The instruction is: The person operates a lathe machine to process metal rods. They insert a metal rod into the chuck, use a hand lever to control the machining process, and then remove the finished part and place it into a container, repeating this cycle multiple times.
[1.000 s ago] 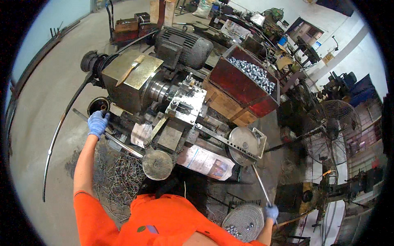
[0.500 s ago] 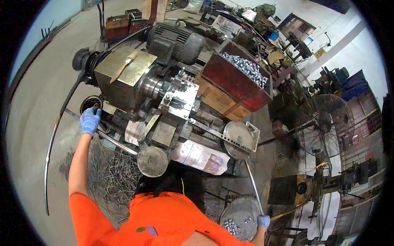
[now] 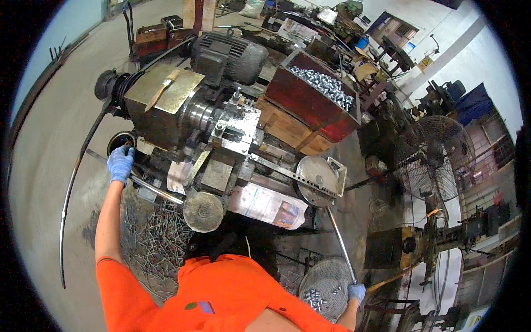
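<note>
My left hand (image 3: 120,165), in a blue glove, is closed at the edge of a round, dark-rimmed wheel-like part (image 3: 117,138) at the left front of a lathe (image 3: 166,108). Its fingers hide what they grip. At lower right my right hand (image 3: 357,292), also gloved, is wrapped round the end of a long metal lever (image 3: 341,239). That lever runs up to a round metal disc (image 3: 316,176) at the right end of the machine. Between the two hands are the lathe's chuck (image 3: 200,113) and its shiny tool slide (image 3: 237,131).
Behind the slide, a red bin (image 3: 310,105) full of small metal parts rests on a wooden crate (image 3: 287,126). A woven basket (image 3: 332,279) with a few parts sits by my right hand. Metal shavings (image 3: 160,238) cover the floor at left. A large fan (image 3: 436,155) stands right.
The view has shifted slightly, so the machine appears a little higher and further left. Both hands keep their places, the right one still on the lever.
</note>
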Tool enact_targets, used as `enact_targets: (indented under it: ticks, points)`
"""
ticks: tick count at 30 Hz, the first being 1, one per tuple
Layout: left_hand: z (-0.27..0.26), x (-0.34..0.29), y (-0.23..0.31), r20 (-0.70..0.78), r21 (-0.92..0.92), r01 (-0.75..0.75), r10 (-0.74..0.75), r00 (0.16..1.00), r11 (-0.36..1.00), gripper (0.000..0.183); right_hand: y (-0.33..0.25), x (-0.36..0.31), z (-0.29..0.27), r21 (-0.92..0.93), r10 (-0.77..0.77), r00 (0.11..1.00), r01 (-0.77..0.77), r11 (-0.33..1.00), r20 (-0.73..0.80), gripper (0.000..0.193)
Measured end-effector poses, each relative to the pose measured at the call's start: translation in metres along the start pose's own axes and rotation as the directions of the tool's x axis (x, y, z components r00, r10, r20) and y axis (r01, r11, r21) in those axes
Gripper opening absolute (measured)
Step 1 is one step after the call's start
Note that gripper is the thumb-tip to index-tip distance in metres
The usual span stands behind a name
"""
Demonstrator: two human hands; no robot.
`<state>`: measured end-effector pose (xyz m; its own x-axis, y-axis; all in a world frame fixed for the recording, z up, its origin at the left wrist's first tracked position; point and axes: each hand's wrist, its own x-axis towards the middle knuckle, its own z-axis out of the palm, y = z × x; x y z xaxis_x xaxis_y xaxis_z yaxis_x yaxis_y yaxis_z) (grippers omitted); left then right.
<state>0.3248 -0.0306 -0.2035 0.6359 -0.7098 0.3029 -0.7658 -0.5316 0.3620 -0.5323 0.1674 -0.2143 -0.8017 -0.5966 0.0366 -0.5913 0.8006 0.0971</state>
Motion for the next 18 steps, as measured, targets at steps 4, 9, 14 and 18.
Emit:
enact_targets:
  ticks: [4,9,14,18]
  points:
    - [0.001,0.002,0.003,-0.001,-0.008,-0.004,0.004,1.000,1.000,0.029,0.010,0.006,0.013,-0.004,0.003,0.999,-0.003,1.000,-0.039,0.037]
    - [0.000,-0.001,-0.001,-0.036,-0.021,0.000,-0.001,0.999,1.000,0.028,0.007,0.006,0.016,-0.016,-0.014,0.999,0.014,1.000,-0.040,0.035]
    - [0.017,-0.009,-0.010,-0.117,-0.178,0.026,-0.048,0.992,0.984,0.027,0.017,0.006,0.023,-0.007,0.009,0.999,-0.010,1.000,-0.042,0.035]
    - [0.018,-0.008,-0.007,-0.153,-0.154,-0.004,-0.020,0.988,0.988,0.027,0.012,-0.004,0.014,-0.013,0.009,0.999,-0.010,1.000,-0.039,0.036]
